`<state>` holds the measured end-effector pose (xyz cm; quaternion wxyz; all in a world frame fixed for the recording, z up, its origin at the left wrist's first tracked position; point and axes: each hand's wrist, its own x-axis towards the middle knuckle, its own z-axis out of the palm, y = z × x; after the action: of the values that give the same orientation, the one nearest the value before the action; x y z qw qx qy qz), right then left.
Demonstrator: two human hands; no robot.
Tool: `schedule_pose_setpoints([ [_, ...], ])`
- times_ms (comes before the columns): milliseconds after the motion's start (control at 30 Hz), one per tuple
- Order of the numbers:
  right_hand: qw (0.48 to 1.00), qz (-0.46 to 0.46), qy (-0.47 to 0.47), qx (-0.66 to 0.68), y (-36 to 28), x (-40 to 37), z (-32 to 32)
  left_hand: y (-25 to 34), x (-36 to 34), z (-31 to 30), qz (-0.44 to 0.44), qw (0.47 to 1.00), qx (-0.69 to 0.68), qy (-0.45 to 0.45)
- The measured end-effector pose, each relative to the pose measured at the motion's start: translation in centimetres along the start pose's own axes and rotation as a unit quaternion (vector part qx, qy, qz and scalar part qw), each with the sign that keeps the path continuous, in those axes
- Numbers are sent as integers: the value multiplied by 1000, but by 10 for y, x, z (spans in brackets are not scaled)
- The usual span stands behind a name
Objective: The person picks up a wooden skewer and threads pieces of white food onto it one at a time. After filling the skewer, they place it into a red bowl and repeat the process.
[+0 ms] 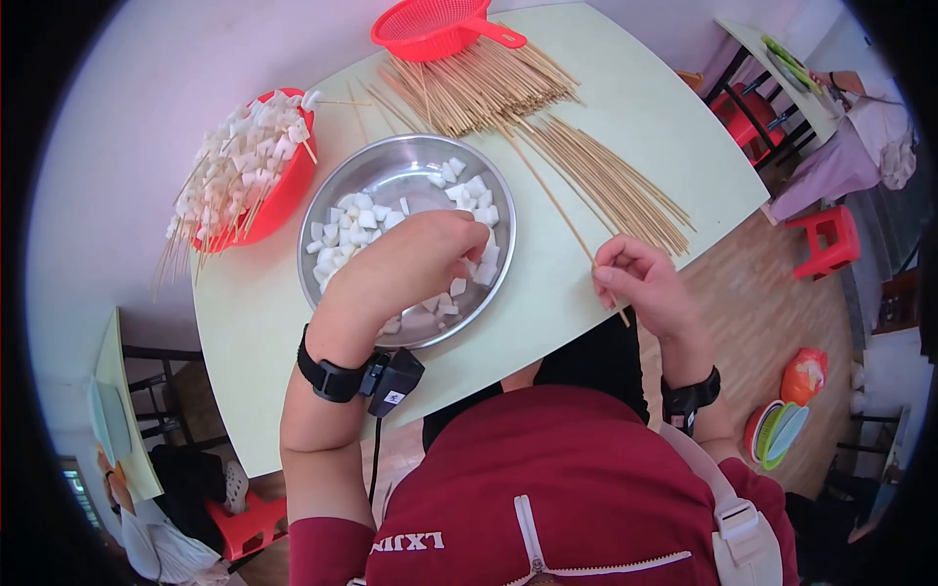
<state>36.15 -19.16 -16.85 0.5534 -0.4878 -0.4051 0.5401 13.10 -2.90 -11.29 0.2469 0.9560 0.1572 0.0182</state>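
Past the maroon jacket (586, 479), right hand (640, 283) pinches skewer (553, 197) near its end.

The round metal bowl (401, 171) is polished and glossy, the thin pale skewers (606, 184) are dry matt wood, the red strainer (430, 27) and red basin (296, 186) are shiny plastic, and the pale green table (635, 107) is smooth and matt.
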Motion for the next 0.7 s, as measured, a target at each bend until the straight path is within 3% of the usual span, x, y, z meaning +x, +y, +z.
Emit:
schedule_pose_setpoints([
  [100,997,19,-23,72,10,2,15,4,0,-9,-44,998,-17,-29],
  [333,995,-2,-23,93,14,7,37,5,-23,-48,-37,982,-98,159],
  [433,996,-27,-8,79,14,8,44,1,-33,-61,-102,904,-202,363],
  [467,996,-36,-22,72,12,7,46,1,-35,-65,-100,900,-193,378],
  [533,998,-47,-30,1,4,8,51,3,-41,-75,-56,831,-296,468],
  [700,989,-113,-88,-43,-14,16,62,5,-54,-88,-22,782,-350,516],
])
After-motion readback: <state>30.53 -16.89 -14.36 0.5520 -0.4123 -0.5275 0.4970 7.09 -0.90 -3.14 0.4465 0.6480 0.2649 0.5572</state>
